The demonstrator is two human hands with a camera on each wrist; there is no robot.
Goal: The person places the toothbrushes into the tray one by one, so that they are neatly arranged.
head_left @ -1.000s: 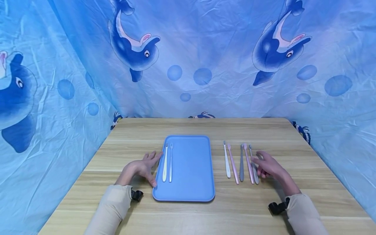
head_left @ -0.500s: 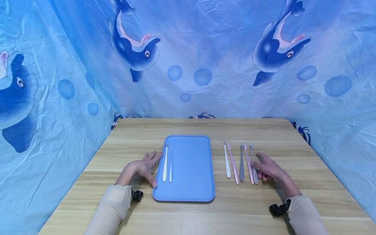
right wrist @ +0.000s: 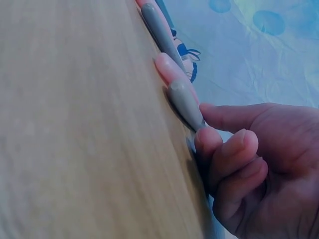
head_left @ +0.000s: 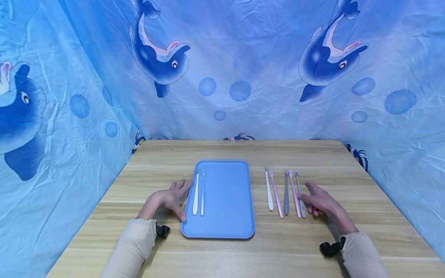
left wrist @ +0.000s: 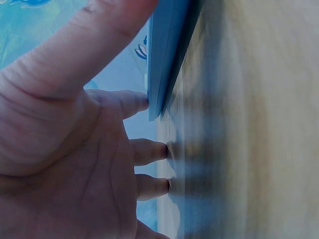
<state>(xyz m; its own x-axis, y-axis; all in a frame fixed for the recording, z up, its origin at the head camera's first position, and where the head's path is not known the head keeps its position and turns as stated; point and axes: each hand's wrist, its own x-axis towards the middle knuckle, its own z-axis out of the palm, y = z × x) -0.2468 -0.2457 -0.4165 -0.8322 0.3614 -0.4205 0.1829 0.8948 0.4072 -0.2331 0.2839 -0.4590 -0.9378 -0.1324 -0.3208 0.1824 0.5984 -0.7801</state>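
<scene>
Spread fingers of my left hand [head_left: 168, 199] rest along the left edge of a blue tray [head_left: 226, 227], thumb and index touching its rim [left wrist: 162, 55]. A cream toothbrush [head_left: 196, 197] and a pale blue toothbrush [head_left: 202, 197] lie side by side on the tray's left part. At the right, my right hand [head_left: 321, 200] pinches the handle of a grey toothbrush [right wrist: 185, 103] between thumb and index finger, its other fingers curled. This brush lies on the table, rightmost in its row. Close beside it is a pink toothbrush [right wrist: 172, 69].
Left of those lie a dark grey toothbrush [head_left: 286, 197], another pink toothbrush [head_left: 276, 197] and a white toothbrush [head_left: 269, 193]. The wooden table [head_left: 222, 258] ends before a blue dolphin-print cloth [head_left: 271, 116]. Bare wood separates the tray from the row.
The grey toothbrush under my right hand has turned slightly, its head shifting right. My right hand has shifted a little. The left hand and tray look unmoved.
</scene>
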